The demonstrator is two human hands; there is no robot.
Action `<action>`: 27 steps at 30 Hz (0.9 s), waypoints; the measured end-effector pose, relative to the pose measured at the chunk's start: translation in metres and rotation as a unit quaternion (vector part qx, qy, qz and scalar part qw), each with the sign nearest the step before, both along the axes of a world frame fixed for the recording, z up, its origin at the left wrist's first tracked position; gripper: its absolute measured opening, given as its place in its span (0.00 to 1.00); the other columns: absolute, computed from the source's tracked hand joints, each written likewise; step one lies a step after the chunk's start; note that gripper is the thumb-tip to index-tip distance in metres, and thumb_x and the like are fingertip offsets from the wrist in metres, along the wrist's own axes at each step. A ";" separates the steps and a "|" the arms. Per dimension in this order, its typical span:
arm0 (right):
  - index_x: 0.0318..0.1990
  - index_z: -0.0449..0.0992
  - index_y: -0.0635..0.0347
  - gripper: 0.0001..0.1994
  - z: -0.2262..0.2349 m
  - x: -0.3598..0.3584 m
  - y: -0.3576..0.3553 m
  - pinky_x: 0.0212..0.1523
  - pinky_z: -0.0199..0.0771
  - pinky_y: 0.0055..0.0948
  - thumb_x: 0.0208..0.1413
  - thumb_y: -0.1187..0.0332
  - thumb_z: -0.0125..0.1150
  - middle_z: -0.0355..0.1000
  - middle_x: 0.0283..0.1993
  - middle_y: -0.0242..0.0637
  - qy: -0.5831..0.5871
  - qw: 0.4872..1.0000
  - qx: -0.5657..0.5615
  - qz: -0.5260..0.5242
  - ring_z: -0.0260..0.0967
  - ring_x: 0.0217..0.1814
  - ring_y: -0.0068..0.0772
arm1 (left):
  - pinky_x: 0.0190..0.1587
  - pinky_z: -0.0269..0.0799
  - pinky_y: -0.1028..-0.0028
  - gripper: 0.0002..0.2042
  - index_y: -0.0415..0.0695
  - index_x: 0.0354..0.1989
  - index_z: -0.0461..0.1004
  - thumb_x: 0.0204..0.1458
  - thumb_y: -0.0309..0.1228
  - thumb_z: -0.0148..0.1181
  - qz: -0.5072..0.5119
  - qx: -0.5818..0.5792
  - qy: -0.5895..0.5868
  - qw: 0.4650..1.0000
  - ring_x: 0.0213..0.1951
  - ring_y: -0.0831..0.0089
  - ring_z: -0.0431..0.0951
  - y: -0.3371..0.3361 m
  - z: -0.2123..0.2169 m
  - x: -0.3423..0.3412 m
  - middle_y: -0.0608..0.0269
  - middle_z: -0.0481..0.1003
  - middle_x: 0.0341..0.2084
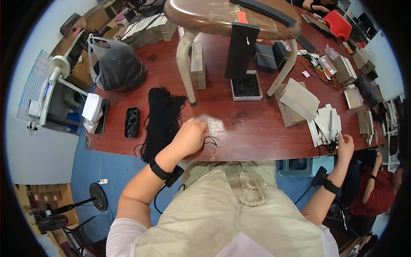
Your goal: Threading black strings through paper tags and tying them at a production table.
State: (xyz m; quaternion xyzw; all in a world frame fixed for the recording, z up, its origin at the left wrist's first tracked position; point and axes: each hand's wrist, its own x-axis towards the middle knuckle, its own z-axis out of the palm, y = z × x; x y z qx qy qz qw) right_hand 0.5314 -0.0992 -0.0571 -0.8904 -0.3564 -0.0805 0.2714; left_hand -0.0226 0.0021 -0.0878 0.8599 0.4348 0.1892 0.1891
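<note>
My left hand (190,136) rests on the dark red table (248,128) near its front edge, fingers curled around thin black cords (211,140). A bundle of black cords (162,118) lies just left of that hand. My right hand (345,145) reaches to the table's right front corner, fingers pinched on a black cord by a fanned stack of grey card pieces (325,124). Both wrists wear black bands.
A round wooden stool (231,19) stands on the table with a black card upright under it. A white box of black cords (246,87), a black plastic bag (117,64), grey flat boxes (297,100) and card stacks surround it. Another person sits at the right edge (376,188).
</note>
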 end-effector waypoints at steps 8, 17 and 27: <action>0.42 0.74 0.61 0.08 0.036 -0.194 0.046 0.36 0.67 0.16 0.55 0.72 0.60 0.71 0.30 0.23 0.465 0.806 0.064 0.360 0.65 0.33 0.13 | 0.38 0.69 0.66 0.04 0.38 0.32 0.66 0.51 0.22 0.55 0.011 -0.062 -0.146 0.987 0.34 0.55 0.73 0.000 0.031 0.031 0.54 0.71 0.29; 0.46 0.71 0.61 0.18 0.017 -0.309 0.097 0.50 0.66 0.38 0.45 0.71 0.64 0.71 0.46 0.43 0.231 0.694 -0.020 0.682 0.66 0.50 0.46 | 0.31 0.68 0.70 0.06 0.39 0.31 0.72 0.47 0.26 0.61 0.025 -0.053 -0.120 0.991 0.27 0.64 0.72 0.012 0.063 0.038 0.57 0.71 0.25; 0.39 0.74 0.61 0.11 0.002 -0.319 0.090 0.47 0.67 0.38 0.45 0.74 0.62 0.71 0.42 0.40 0.213 0.728 -0.014 0.651 0.67 0.47 0.45 | 0.39 0.68 0.61 0.07 0.39 0.29 0.70 0.47 0.27 0.61 0.020 0.040 0.029 0.999 0.36 0.51 0.72 0.002 0.009 0.014 0.52 0.72 0.27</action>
